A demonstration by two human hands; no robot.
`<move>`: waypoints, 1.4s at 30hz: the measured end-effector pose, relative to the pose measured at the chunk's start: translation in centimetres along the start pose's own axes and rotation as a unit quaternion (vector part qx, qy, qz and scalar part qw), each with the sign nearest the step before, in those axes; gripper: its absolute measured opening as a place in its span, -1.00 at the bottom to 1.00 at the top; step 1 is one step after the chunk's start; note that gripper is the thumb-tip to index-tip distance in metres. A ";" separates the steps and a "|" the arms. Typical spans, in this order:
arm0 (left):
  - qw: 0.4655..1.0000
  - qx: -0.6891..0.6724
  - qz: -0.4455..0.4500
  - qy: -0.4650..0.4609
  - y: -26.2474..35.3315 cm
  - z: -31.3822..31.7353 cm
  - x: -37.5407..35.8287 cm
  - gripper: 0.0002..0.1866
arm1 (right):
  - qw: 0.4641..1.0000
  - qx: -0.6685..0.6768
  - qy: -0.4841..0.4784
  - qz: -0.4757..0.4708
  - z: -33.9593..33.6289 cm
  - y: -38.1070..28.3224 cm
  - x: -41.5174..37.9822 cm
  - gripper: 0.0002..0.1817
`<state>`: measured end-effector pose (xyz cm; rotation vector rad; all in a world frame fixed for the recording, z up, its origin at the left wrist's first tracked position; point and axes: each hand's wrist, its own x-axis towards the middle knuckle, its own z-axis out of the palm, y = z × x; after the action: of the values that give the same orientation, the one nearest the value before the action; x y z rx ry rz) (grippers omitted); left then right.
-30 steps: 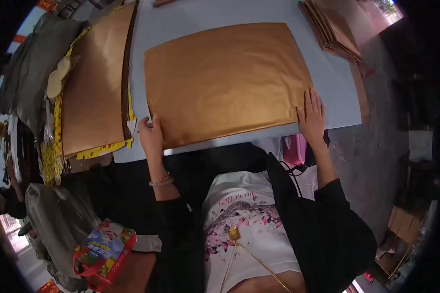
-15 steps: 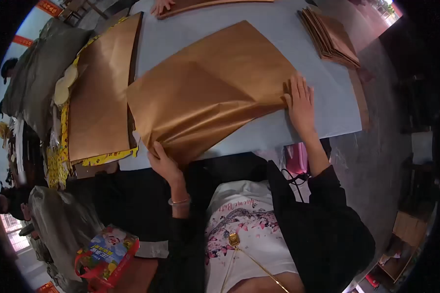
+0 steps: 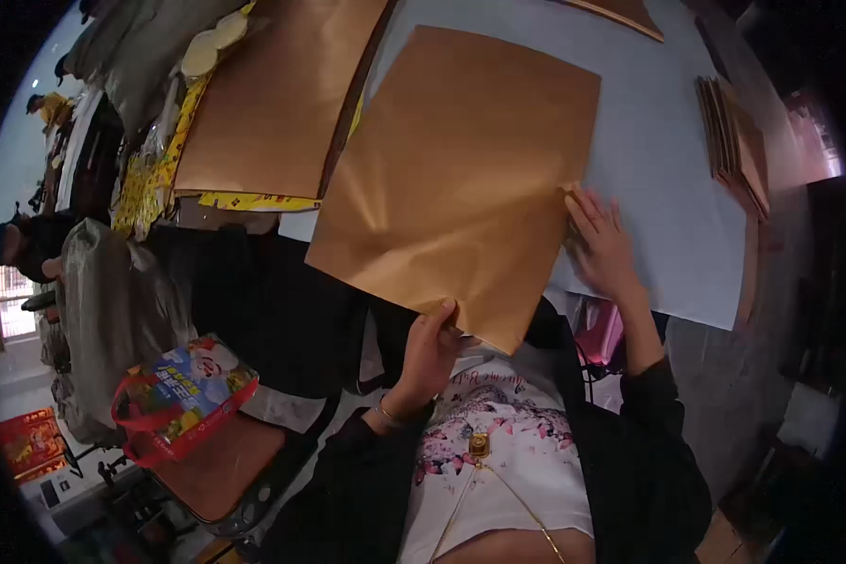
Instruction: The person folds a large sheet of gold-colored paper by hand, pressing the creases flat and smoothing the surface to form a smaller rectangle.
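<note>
A large sheet of shiny brown paper (image 3: 461, 141) lies partly on the grey-blue tabletop (image 3: 667, 188), its near corner hanging over the front edge toward my body. My left hand (image 3: 430, 348) grips that near edge, thumb on top and the other fingers hidden beneath. At the sheet's right edge is my right hand (image 3: 606, 244), fingers stretched and slightly apart, fingertips touching the paper. Creases and a soft bulge show in the lower part of the sheet.
A stack of brown sheets (image 3: 273, 103) lies on the left over yellow patterned cloth (image 3: 254, 201). Folded brown pieces (image 3: 738, 141) stand at the right. More brown paper (image 3: 625, 14) is at the far edge. A red gift bag (image 3: 188, 399) rests on a seat at lower left.
The brown sheet has turned and come closer to my body, its near edge now past the table edge. My left hand moved right with it. The view has shifted, and the far hand is out of sight.
</note>
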<state>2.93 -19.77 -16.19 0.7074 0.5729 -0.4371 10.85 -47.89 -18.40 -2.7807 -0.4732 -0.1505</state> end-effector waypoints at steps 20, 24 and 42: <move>0.591 0.712 0.359 0.119 8.1 -7.6 3.4 -0.41 | 0.955 0.282 -0.094 -0.003 -2.1 3.7 -1.4 -0.47; 0.577 0.690 0.437 -0.017 10.7 -5.6 7.6 -0.32 | 0.951 0.292 -0.097 0.009 -1.9 4.1 -1.8 -0.46; 0.771 0.595 0.180 -0.136 15.5 -8.4 15.5 -0.71 | 0.836 0.484 -0.076 0.246 -1.6 6.5 -1.4 -0.74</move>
<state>20.48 -6.09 -23.62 1.9019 -0.2206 -0.5055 11.64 -54.66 -19.04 -1.8098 0.1464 0.3445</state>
